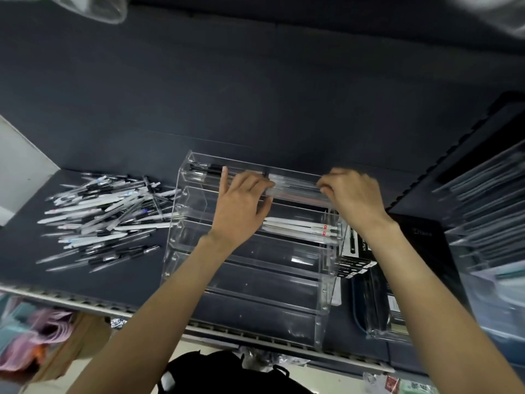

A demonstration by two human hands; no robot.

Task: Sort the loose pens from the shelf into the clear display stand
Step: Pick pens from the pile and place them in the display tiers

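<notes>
Dark blue shelving (255,95) is filling the head view, its flat deck carrying a clear display stand (250,268) of stepped troughs at centre. Both bare arms are reaching over the stand to its upper rows. The left hand (241,206) is resting on the stand's upper tiers with its forefinger pointing up and its other fingers curling toward one end of a bundle of pale pens (295,187) — whether those fingers are actually pinching the bundle cannot be told. The right hand (352,194) is gripping the bundle's other end, fingers curled over it, holding it level along the second tier from the top. Black pens (204,167) are lying in the top trough, and white pens with red marks (301,227) are sitting in a middle trough, below the hands. Left of the stand, a loose heap of pens (105,211) — black, white and clear — is lying spread on the deck, just beside the stand's side wall. To the right, boxed pen packs (358,251) are standing against the stand.
</notes>
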